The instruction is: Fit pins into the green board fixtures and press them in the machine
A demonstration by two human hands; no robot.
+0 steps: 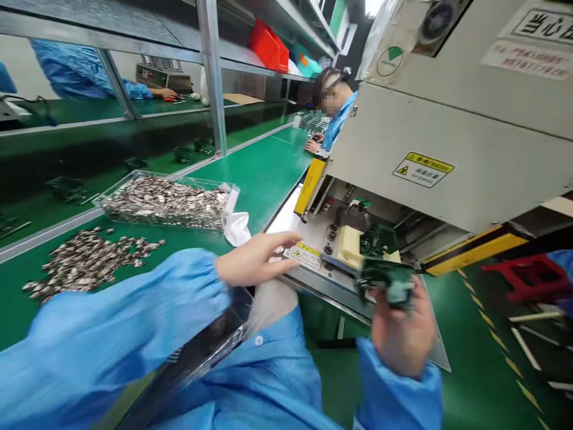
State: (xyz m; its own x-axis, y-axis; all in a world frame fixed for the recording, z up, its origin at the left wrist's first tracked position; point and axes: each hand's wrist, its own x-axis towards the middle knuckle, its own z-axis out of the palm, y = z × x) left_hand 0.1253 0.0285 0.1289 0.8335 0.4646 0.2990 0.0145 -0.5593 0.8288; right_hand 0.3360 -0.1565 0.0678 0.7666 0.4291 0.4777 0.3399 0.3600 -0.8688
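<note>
My right hand (405,331) grips a dark green moulded plastic part (387,280), blurred by motion, in front of the press's fixture. A similar dark green part (379,240) sits in that fixture, beside a cream-coloured block (350,243). My left hand (257,260) is at the front left edge of the machine's base plate, close to a yellow-and-white warning label (304,255). Its thumb and fingers are apart, with nothing visible between them. Whether its fingertips touch the plate, I cannot tell.
The large press housing (447,137) overhangs the fixture, with yellow side bars (310,185). On the green bench stand a clear tray of small metal pieces (165,200), a loose pile of them (89,260) and a white cloth-like item (237,229). A co-worker (333,107) sits beyond.
</note>
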